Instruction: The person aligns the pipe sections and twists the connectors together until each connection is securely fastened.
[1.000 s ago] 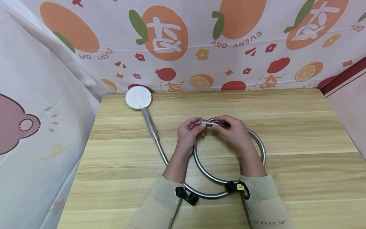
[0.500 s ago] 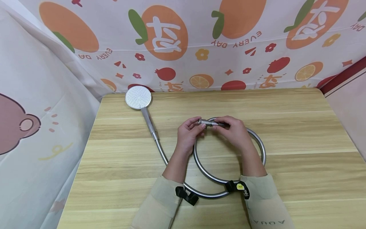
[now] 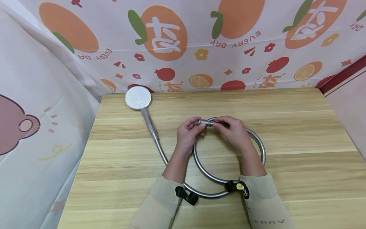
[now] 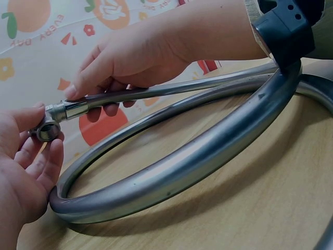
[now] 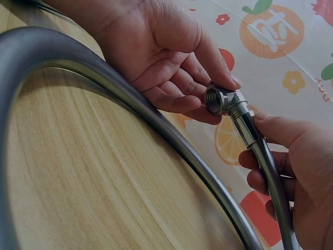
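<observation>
In the head view my left hand [image 3: 187, 135] and right hand [image 3: 235, 132] meet over the middle of the table. The left hand pinches a small metal angled fitting [image 5: 216, 100], whose threaded round mouth shows in both wrist views. From it runs the metal end connector [image 5: 244, 125] of a shower hose [image 4: 208, 151], in line with the fitting. My right thumb and fingers grip the hose end right at this connector. The hose loops below the hands and leads to a shower head [image 3: 138, 97] lying at the far left, its white spray face upward.
A wood-grain table [image 3: 300, 133] carries everything. Behind it hangs a fruit-print cloth [image 3: 177, 70], and a white cloth [image 3: 57, 111] covers the left side. The hose passes under both forearms, near the black wrist straps [image 3: 187, 195].
The right thumb and fingertips have shifted slightly left onto the connector, covering more of its shiny end. The left hand, fitting and shower head stay in place.
</observation>
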Available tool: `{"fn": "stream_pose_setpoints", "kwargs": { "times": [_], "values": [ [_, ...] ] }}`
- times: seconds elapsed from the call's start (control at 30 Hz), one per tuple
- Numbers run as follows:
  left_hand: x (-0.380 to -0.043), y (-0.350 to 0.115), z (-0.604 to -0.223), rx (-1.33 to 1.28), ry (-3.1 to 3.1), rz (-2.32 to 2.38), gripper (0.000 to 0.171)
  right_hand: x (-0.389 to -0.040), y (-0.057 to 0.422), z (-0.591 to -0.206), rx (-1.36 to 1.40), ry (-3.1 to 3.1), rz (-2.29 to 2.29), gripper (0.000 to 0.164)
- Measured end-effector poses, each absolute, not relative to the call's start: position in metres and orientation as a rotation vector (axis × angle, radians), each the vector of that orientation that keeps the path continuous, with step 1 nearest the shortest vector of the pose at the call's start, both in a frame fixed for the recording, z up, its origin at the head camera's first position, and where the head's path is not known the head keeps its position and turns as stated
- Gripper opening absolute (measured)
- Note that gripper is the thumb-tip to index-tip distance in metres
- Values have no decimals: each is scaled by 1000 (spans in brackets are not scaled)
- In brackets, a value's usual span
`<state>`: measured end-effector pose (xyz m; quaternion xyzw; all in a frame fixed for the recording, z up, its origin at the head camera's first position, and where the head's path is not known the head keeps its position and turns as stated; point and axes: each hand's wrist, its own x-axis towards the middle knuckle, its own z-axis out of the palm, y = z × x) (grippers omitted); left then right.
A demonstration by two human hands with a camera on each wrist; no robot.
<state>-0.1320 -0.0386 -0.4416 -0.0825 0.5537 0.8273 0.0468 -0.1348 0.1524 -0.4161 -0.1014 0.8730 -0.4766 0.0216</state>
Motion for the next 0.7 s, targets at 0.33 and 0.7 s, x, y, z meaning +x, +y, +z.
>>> {"fn": "stream_pose_setpoints", "kwargs": {
  "times": [0.33,0.7],
  "values": [
    [-132,-39,-441,-239,1684,2521,42,-136,152,-419,-311,2708,-1485,29],
    [-131,-39,-441,-227,1688,2524,42,-136,152,-418,-309,2706,-1447,26]
  ]
}}
